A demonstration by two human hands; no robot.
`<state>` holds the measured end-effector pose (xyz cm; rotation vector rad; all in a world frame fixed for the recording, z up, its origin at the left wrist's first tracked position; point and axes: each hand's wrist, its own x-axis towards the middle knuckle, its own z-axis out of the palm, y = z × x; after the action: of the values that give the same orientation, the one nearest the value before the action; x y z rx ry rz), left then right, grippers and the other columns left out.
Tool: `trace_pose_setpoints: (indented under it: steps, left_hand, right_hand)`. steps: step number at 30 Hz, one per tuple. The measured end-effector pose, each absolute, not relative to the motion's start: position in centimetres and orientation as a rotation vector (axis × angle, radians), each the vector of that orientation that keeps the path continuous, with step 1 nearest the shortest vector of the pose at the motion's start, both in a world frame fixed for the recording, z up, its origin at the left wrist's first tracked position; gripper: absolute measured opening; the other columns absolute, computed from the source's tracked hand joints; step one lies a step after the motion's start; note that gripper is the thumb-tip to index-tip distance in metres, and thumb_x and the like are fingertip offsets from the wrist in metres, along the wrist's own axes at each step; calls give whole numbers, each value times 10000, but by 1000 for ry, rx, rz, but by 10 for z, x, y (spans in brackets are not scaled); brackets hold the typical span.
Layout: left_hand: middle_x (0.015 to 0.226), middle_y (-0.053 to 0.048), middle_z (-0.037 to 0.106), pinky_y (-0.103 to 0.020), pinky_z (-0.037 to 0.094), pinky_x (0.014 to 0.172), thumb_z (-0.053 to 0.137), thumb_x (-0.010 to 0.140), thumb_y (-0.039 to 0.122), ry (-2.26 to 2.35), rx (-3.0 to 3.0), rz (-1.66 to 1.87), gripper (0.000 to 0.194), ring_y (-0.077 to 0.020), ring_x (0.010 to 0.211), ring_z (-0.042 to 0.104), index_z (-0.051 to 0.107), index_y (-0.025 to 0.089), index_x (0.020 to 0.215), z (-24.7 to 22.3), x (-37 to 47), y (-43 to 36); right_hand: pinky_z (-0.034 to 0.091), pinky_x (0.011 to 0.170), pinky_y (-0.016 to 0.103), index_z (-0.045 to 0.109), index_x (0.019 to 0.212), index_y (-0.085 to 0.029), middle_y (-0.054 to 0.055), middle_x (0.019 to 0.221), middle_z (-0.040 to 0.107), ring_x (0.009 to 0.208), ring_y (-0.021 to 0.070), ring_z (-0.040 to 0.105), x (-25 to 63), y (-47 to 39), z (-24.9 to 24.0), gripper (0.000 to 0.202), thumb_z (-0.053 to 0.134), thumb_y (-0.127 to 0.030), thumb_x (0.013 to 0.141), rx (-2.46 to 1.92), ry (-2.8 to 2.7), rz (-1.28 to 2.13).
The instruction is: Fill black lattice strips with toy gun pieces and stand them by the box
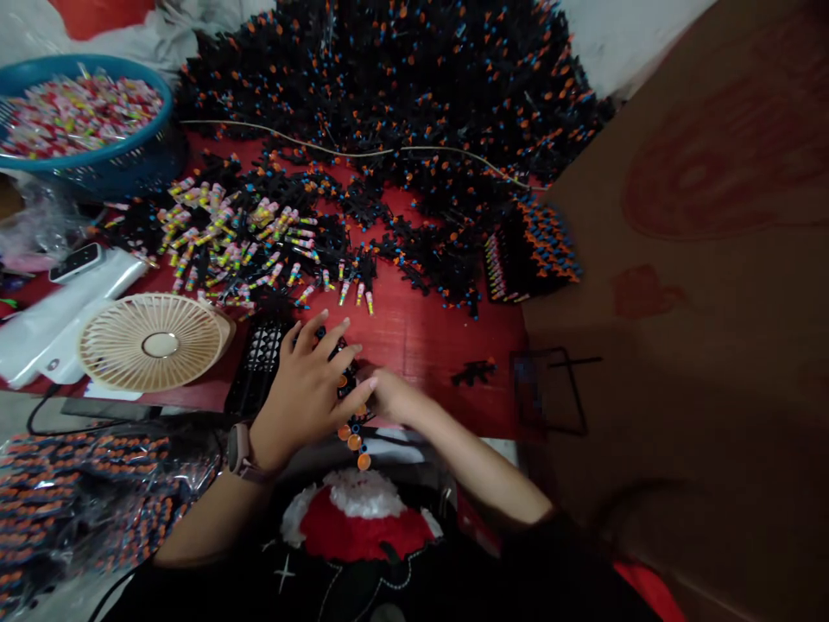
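Note:
My left hand, with a watch on the wrist, is spread palm down over a row of small black toy guns with orange and blue tips. Its fingers are apart. Against the right side of that row is my right hand, its fingers curled and mostly hidden. Just left of my left hand lies a black rack. A single black toy gun lies on the red table, right of my right hand.
A large heap of black toy guns fills the back. Candy tubes lie scattered at left, behind a cream fan. A blue basket stands back left. A packed box and cardboard are at right.

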<state>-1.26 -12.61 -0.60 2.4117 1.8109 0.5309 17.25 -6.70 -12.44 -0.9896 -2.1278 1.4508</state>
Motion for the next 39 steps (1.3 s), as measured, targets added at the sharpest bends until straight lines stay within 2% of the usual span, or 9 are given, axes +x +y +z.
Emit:
trace_pose_setpoints:
  steps: [4,8,11,14,18,26,32,35,39]
  left_hand:
    - [1527,-140,684,-725,437,1212,620,1042,425,1803,2381,532,354,-462,1560,462,748,241,1316,-7,-13,-124]
    - [1507,-143,689,-700,419,1233,593,1047,420,1815,2352,488,361,-455,1551,453,755,234,1311,-6,-12,-120]
    - [1527,-127,681,-677,390,1274,579,1054,456,1818,2344,478,387,-437,1555,445,757,243,1324,-4,-12,-118]
    - [1546,-123,674,-685,379,1281,565,1056,467,1829,2337,449,411,-441,1554,441,762,242,1339,-2,-12,-118]
    - [1548,-114,676,-685,380,1278,557,1067,479,1831,2326,438,402,-429,1551,454,760,261,1338,0,-12,-120]
    - [1539,-138,678,-688,392,1254,524,1088,509,1831,2391,430,425,-453,1539,449,746,241,1333,-5,-12,-118]
    - [1596,-99,643,-739,269,1310,562,1082,541,1880,2341,457,400,-455,1574,421,721,292,1352,-1,-6,-115]
    - [1552,-68,686,-723,175,1359,599,1083,491,1871,2371,549,344,-409,1590,438,727,318,1352,4,-2,-120]
    - [1499,-49,740,-703,161,1372,548,1107,382,1742,2406,518,333,-362,1576,490,756,330,1361,7,2,-130]
  right_hand:
    - [576,1080,482,778,1145,-202,141,1153,788,1091,300,727,163,0,-115,202,652,-268,1001,-1196,-2038,1066]
    - [354,1276,688,477,1608,15,387,1633,500,1550,481,453,108,51,-120,796,671,-515,1046,-1676,-1837,751]
    - [221,1354,668,219,1747,19,370,1781,303,1693,445,272,71,66,-126,914,592,-501,1094,-1771,-1878,746]
    - [184,1380,635,182,1792,-62,305,1832,251,1732,392,213,61,68,-130,805,514,-361,1123,-1782,-1998,719]
    - [269,1370,570,242,1797,-92,261,1842,270,1734,350,242,99,55,-139,710,390,-168,1107,-1641,-2216,699]
    - [408,1295,542,372,1762,-157,194,1756,476,1625,326,422,238,-30,-156,668,449,-233,1103,-1277,-2411,556]
    - [528,1042,524,780,1362,-180,189,1301,727,1179,356,611,271,-69,-147,352,571,-231,1083,-1541,-2238,317]
    - [549,950,481,807,1312,-148,189,1111,718,1060,348,602,270,-75,-138,369,512,-160,1091,-1612,-2267,317]
    - [561,980,482,803,1299,-133,210,1185,701,1089,354,608,264,-75,-135,352,537,-132,1068,-1576,-2225,387]
